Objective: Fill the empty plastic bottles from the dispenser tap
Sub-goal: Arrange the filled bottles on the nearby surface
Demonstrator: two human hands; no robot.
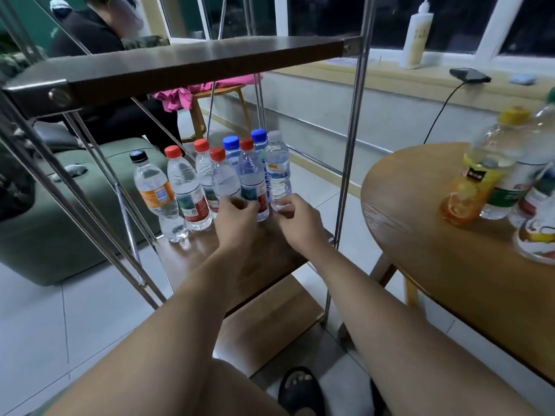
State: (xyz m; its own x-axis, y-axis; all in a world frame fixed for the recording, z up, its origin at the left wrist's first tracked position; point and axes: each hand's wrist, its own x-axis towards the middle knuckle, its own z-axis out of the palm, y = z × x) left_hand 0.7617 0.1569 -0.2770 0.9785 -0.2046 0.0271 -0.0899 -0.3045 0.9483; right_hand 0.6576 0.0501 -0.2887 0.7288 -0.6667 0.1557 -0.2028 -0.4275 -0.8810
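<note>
Curling fingers [250, 207] round clear ribbed plastic: left hand [235, 217] on red-capped bottle [250, 175], right hand [298, 222] on white-capped bottle [278, 172].

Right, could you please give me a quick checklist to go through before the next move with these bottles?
1. Right hand grips the white-capped bottle: ok, its fingers curl round the base.
2. Left hand has a firm hold: cannot tell; its fingers curl at the front red-capped bottles, but which one it holds is unclear.
3. Caps off for filling: not ok; every bottle on the shelf is capped.
4. Bottles empty: cannot tell through the clear plastic.
5. Dispenser tap located: not ok; it is not in view.
</note>
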